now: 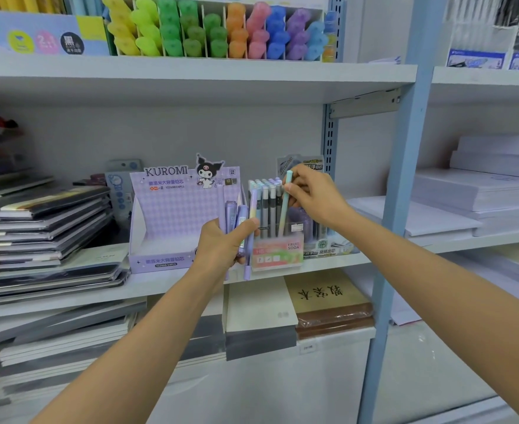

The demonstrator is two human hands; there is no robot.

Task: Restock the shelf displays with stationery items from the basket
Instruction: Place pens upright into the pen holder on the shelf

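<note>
Grips a bunch (241, 217) of purple tubes and a pastel pen in the left hand (221, 244), fingers and thumb curled round it, just in front of the Kuromi box (172, 209). Pinches a single pastel pen (284, 209) between thumb and fingertips of the right hand (313, 197), tilted, lower end down among the upright pens in the Fruit Soda box (278, 255). Finds both boxes side by side on the middle shelf (175, 286), notebooks (47, 221) stacked to the left, paper (472, 191) to the right, highlighters (215, 32) on the shelf above.
</note>
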